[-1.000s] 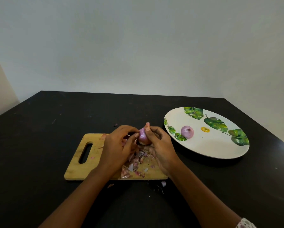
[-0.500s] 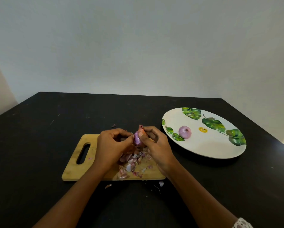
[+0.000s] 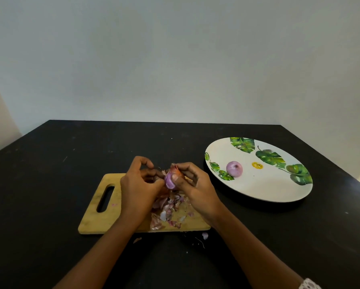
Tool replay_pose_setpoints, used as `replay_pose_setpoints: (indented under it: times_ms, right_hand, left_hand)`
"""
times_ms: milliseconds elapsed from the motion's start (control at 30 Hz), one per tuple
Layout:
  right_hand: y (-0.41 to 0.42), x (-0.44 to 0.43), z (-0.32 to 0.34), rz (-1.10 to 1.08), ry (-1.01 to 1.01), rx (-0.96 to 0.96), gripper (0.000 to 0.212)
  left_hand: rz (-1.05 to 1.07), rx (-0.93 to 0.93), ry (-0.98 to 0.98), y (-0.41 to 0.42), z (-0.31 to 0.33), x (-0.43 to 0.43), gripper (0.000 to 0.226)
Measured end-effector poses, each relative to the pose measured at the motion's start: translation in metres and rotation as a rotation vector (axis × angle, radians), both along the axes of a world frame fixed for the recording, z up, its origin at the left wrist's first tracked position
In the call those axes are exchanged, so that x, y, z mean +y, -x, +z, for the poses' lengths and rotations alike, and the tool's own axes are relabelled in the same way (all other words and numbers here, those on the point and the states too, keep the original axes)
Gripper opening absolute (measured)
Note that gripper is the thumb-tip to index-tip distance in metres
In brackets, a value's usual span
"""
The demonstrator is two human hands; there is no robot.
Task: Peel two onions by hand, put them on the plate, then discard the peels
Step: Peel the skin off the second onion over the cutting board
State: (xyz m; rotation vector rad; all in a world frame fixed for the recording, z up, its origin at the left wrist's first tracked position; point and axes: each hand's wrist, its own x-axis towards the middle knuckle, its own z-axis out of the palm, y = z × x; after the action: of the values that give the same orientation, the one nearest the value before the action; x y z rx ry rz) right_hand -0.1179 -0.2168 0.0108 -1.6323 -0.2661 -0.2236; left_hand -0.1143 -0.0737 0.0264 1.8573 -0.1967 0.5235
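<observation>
Behind curled fingers (image 3: 188, 171), half-hidden onion (image 3: 170, 182)

Fingers of the left hand (image 3: 137, 185) and right hand (image 3: 196, 185) cover much of the onion (image 3: 170, 182) (only a purple patch shows). The left hand hides part of the cutting board (image 3: 94, 221). The yellow mark (image 3: 257, 165) on the plate (image 3: 258, 191) is too small to make out.

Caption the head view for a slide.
Left hand and right hand grip a half-peeled onion above peels on the cutting board; a peeled onion sits on the leaf-print plate.
</observation>
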Motion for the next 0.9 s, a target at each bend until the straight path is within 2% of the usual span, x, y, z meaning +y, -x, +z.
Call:
replay_pose_setpoints:
  times_ms: [167,267,400,700,900]
  right_hand:
    - [-0.0016,-0.0011,0.0012,0.011,-0.084,0.005,0.019]
    - [-0.0035,-0.0042,0.0001,0.021,-0.125,0.024,0.019]
    - [-0.0042,-0.0026,-0.0004,0.022,-0.122,0.035,0.019]
    - [-0.0027,0.0001,-0.0007,-0.019,0.023,-0.001,0.019]
    - [-0.0019,0.0047,-0.0008,0.032,-0.123,0.075,0.017]
  left_hand:
    - [-0.039,0.012,0.089,-0.0022,0.0024,0.0007,0.027]
    - [-0.106,0.022,0.129,0.0004,0.0044,-0.0025,0.037]
    - [-0.109,0.016,0.129,-0.0014,0.0049,0.0001,0.034]
    - [0.004,-0.188,-0.188,0.0020,-0.0010,-0.0026,0.032]
    - [0.049,-0.111,-0.006,0.0029,0.0018,-0.0036,0.034]
